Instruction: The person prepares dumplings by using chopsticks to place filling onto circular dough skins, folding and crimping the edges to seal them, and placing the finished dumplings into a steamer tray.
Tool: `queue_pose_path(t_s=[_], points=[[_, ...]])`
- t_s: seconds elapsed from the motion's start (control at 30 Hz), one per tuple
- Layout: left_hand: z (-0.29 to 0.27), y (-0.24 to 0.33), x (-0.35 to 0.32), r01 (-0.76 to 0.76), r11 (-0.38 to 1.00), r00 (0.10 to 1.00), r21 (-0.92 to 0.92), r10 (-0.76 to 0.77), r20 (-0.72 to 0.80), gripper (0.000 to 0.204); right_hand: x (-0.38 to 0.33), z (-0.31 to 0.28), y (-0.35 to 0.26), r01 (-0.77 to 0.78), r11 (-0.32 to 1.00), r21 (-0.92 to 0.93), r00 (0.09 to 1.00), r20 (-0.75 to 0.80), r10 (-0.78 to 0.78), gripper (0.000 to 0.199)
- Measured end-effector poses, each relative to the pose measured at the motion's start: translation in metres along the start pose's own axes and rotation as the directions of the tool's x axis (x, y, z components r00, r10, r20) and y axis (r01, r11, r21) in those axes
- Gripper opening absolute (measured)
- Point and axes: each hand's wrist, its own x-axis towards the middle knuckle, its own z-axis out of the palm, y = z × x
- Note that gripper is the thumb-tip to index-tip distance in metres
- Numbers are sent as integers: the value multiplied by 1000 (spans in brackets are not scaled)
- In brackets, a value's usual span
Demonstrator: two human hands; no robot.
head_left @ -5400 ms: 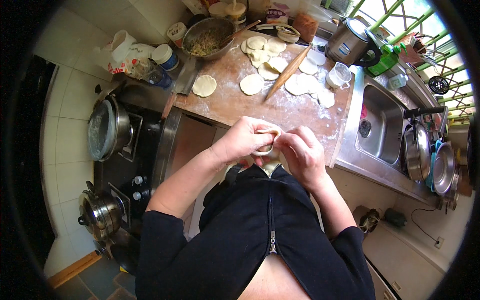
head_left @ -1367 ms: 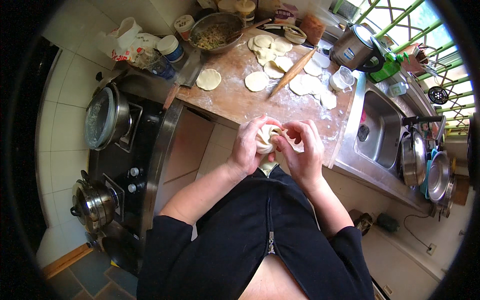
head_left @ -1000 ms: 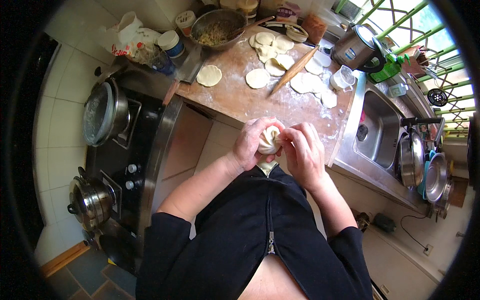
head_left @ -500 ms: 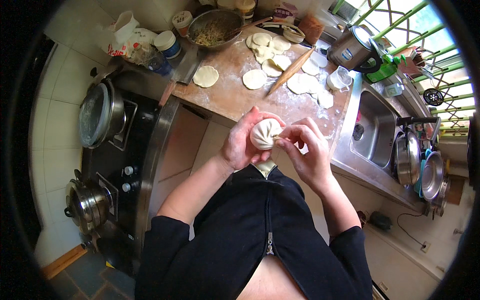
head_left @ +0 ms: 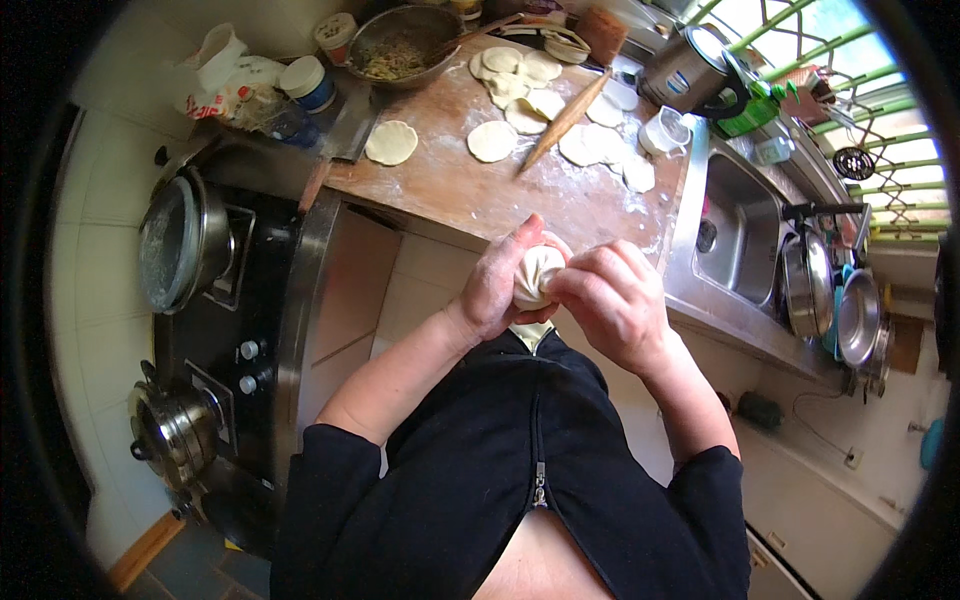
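A pleated white dough bun [head_left: 537, 275] sits in my left hand [head_left: 491, 283], whose fingers and thumb curl around it. My right hand [head_left: 617, 297] pinches the gathered edge of the bun, its fingers pressed together. Both hands are dusted with flour and held in front of my body, just off the near edge of the floury wooden board [head_left: 430, 199]. On that board lie several flat dough rounds, among them one at the left [head_left: 391, 143] and another nearer the middle [head_left: 492, 141]. Beside them rests a tapered wooden rolling pin [head_left: 566, 121].
A metal bowl of chopped filling [head_left: 402, 50] stands behind the board. Left is a black gas stove [head_left: 268, 300] with a lidded pot [head_left: 185, 240]. A clear cup [head_left: 664, 131], a kettle [head_left: 686, 68] and a steel sink [head_left: 741, 235] are on the right. A cleaver [head_left: 346, 122] lies at the board's left edge.
The bun has turned in my hands, its pleats now drawn more tightly together. My right fingers have closed in on its edge. The whole view has shifted slightly.
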Motion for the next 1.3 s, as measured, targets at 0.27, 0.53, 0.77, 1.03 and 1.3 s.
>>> queue_pose_path(t_s=[0.27, 0.53, 0.77, 1.03, 1.3], points=[[6, -16, 22, 215, 971, 966, 106, -227, 126, 50, -25, -14, -21, -365, 925, -104, 930, -2, 367, 21], [67, -76, 55, 376, 894, 880, 244, -427, 210, 59, -120, -51, -29, -553, 815, -177, 832, -170, 528, 14], [151, -193, 78, 341, 880, 881, 332, -422, 215, 59, -243, -118, -41, -642, 763, -77, 718, -410, 563, 19], [281, -328, 117, 405, 794, 788, 453, -554, 267, 57, -386, -227, -49, -711, 669, -216, 674, -482, 560, 21], [367, -432, 192, 643, 629, 585, 437, -772, 250, 49, -494, -308, -9, -594, 472, -652, 782, -329, 529, 21]])
